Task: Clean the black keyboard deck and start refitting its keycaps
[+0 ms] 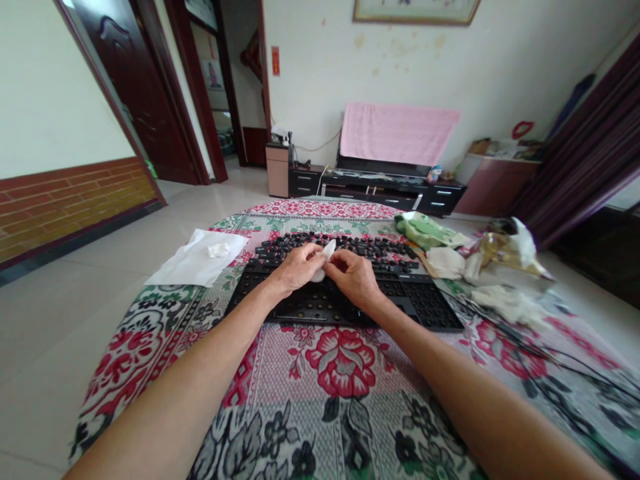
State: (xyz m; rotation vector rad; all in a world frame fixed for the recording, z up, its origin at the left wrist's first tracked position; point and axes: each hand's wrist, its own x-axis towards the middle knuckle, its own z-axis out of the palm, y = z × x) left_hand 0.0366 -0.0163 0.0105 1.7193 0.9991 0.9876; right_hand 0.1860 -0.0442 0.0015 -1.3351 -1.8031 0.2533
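Observation:
A black keyboard base (320,309) with its keys taken off lies across the table in front of me. Loose black keycaps (385,250) are spread along its far side. Over the middle of the base, my left hand (299,268) is closed on a piece of white tissue (329,249), whose tip sticks up between the hands. My right hand (353,275) has its fingers pinched together at the tissue's right side. Whether a keycap is inside the tissue is hidden by the fingers.
On the left lies a white sheet (187,263) with a crumpled tissue (219,251) on it. To the right are a green cloth (430,231), a clear plastic bag (505,260) and black cables (520,340). A patterned tablecloth (320,433) covers the table.

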